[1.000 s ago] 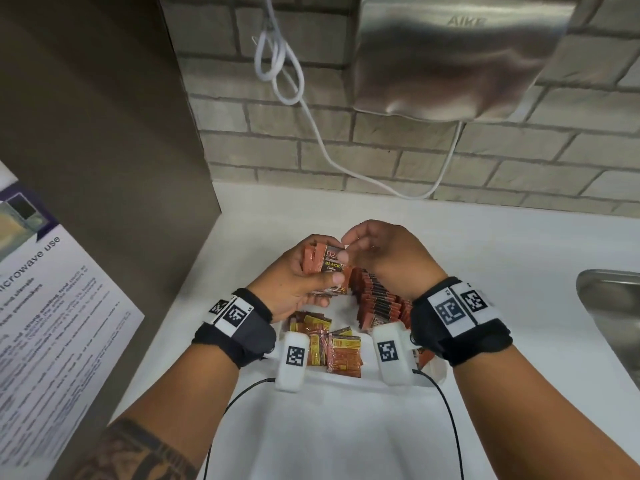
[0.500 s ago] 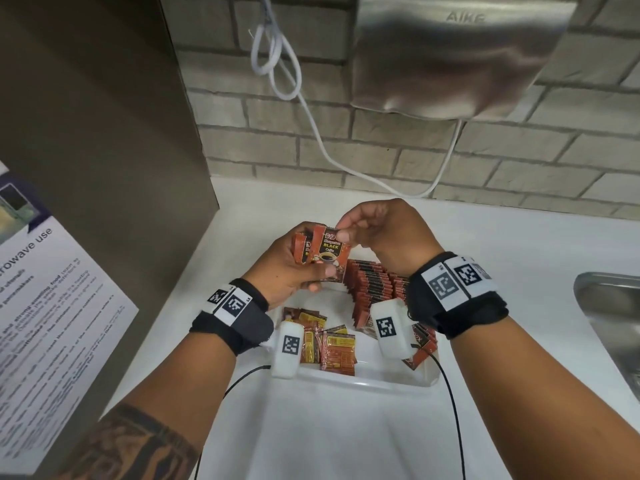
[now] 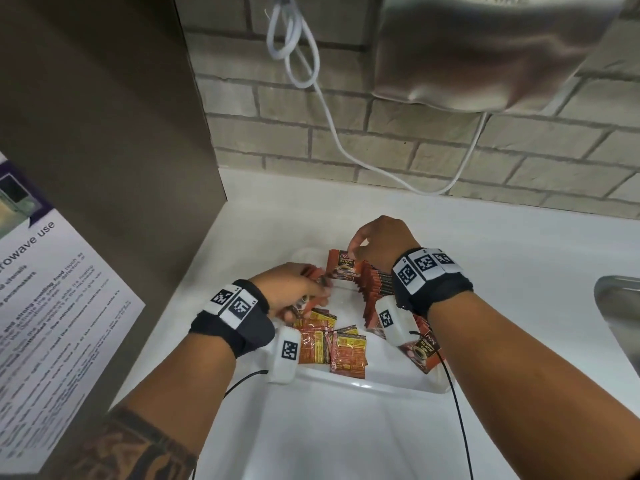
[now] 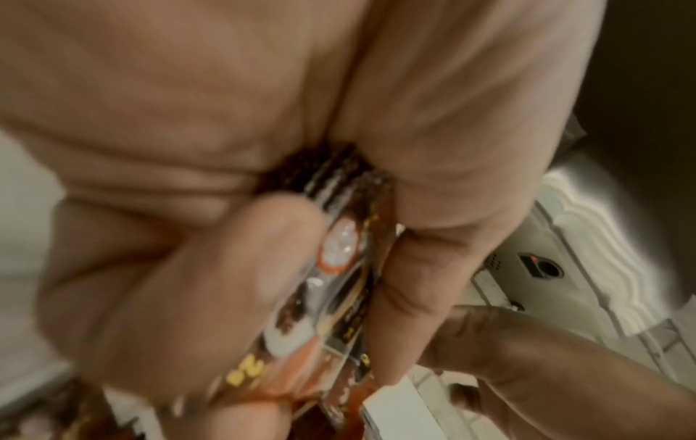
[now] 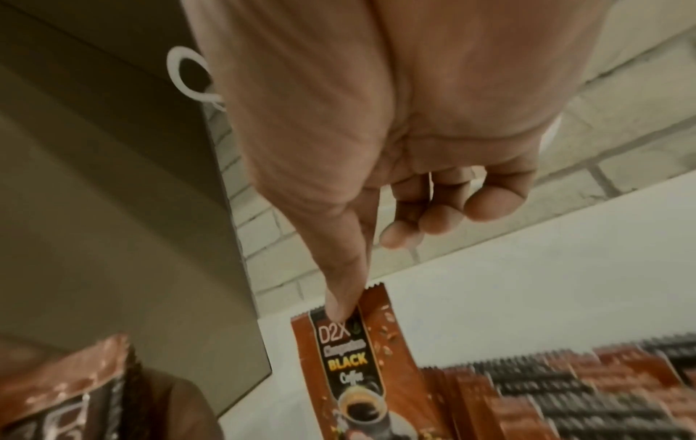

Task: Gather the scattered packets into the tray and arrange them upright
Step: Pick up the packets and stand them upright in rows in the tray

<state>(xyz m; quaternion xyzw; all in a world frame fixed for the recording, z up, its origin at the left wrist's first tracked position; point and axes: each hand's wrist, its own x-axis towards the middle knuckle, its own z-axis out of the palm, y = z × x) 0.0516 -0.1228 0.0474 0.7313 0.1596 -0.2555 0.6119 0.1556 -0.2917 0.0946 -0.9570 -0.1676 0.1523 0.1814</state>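
A white tray (image 3: 363,384) sits on the counter. A row of upright orange-brown coffee packets (image 3: 377,285) runs along its right side, also seen in the right wrist view (image 5: 565,387). My right hand (image 3: 353,249) pinches the top edge of one packet (image 3: 341,268) (image 5: 350,357), standing at the far end of that row. My left hand (image 3: 311,289) hovers low over the tray's left part and grips a small bundle of packets (image 4: 339,282). Several loose packets (image 3: 332,344) lie flat near the tray's front. Another packet (image 3: 424,351) leans at the front right.
A brown panel (image 3: 104,133) with a printed notice (image 3: 45,306) walls the left side. A steel hand dryer (image 3: 485,53) and white cable (image 3: 311,64) hang on the brick wall behind. A metal sink (image 3: 620,306) lies at the right edge.
Both hands came down from above the tray. My right hand drew one packet off the left hand's bundle and carried it to the row's far end; my left hand sank left with the rest.
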